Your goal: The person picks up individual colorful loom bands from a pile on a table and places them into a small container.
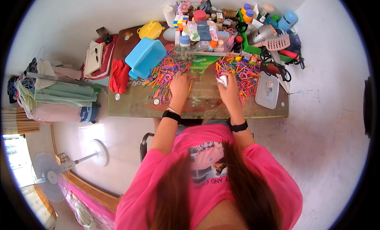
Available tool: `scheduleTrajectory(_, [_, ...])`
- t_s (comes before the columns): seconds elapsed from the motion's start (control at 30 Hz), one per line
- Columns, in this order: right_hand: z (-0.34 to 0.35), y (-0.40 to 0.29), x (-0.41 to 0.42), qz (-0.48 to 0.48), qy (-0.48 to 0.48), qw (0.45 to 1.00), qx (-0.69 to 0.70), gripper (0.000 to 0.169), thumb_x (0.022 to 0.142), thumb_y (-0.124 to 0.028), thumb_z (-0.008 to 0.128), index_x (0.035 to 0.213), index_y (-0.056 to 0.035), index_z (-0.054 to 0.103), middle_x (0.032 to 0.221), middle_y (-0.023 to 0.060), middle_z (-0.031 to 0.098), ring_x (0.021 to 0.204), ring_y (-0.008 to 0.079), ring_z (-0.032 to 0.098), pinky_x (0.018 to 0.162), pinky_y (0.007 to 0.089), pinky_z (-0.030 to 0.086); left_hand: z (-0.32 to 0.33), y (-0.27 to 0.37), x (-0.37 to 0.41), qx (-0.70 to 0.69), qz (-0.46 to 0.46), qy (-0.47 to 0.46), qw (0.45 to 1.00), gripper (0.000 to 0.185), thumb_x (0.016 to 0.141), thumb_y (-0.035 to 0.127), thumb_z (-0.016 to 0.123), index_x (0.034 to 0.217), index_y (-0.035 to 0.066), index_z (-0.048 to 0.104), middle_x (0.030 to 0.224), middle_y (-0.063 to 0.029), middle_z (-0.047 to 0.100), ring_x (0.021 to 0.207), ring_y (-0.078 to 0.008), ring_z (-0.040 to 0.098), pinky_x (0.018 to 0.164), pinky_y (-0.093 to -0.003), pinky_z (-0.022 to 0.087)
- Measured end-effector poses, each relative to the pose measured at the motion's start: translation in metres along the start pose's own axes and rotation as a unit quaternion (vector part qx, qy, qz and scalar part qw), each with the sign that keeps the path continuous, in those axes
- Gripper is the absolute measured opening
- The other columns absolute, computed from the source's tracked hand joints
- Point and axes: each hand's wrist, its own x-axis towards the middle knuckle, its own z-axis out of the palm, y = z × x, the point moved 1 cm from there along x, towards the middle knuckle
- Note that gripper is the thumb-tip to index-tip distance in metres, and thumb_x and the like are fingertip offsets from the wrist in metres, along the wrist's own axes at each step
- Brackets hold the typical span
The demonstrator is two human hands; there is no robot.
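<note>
My left hand (179,83) is over the right side of a pile of colorful thin plastic pieces (161,74). Its fingers point down and partly hide what is under them, so I cannot make out whether it grips a piece. Between the fingers of my right hand (231,86) is a small white crumpled thing (222,80), perhaps tissue. That hand is at the left edge of a second pile of colorful plastic sticks and rings (246,78). Both piles lie on a table with a printed top (202,107).
Left of the piles are a light-blue plastic bin (145,56) and a red cloth (118,77). A translucent plastic lid (267,95) lies at the right. Behind stand a crowded white tray (207,53) and a green box (252,49) with a pink hairbrush (276,43).
</note>
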Motion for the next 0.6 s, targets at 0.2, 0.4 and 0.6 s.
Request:
scheduleTrajectory(0.2, [0.039, 0.017, -0.021, 0.269, -0.222, 0.900, 0.262, 0.029, 0.088, -0.019, 0.057, 0.110, -0.0002, 0.054, 0.097, 0.0114, 0.063, 0.079, 0.0171, 0.060, 0.066, 0.0300, 0.046, 0.000, -0.003, 0.001, -0.016, 0.003, 0.012, 1.000, 0.010, 0.079, 0.013, 0.064, 0.085, 0.005, 0.062, 0.087, -0.0110, 0.058, 0.084, -0.0298, 0.059, 0.066, -0.0415, 0.049])
scheduleTrajectory(0.4, [0.051, -0.030, -0.027, 0.361, -0.158, 0.799, 0.454, 0.024, 0.095, -0.023, 0.052, 0.101, -0.0015, 0.061, 0.080, 0.0039, 0.063, 0.072, 0.0097, 0.060, 0.060, 0.0252, 0.047, -0.029, 0.036, -0.030, -0.261, -0.044, -0.007, 0.964, 0.011, 0.080, 0.007, 0.062, 0.090, 0.003, 0.061, 0.081, -0.0149, 0.064, 0.070, -0.0299, 0.063, 0.062, -0.0370, 0.049])
scheduleTrajectory(0.6, [0.060, -0.027, -0.037, 0.311, -0.159, 0.866, 0.357, 0.028, 0.094, -0.026, 0.051, 0.093, -0.0007, 0.062, 0.075, 0.0035, 0.061, 0.063, 0.0097, 0.058, 0.055, 0.0239, 0.047, -0.040, 0.039, -0.043, -0.483, -0.145, -0.113, 0.856, 0.019, 0.080, -0.001, 0.063, 0.098, -0.003, 0.055, 0.080, -0.0104, 0.064, 0.068, -0.0157, 0.064, 0.060, -0.0273, 0.052])
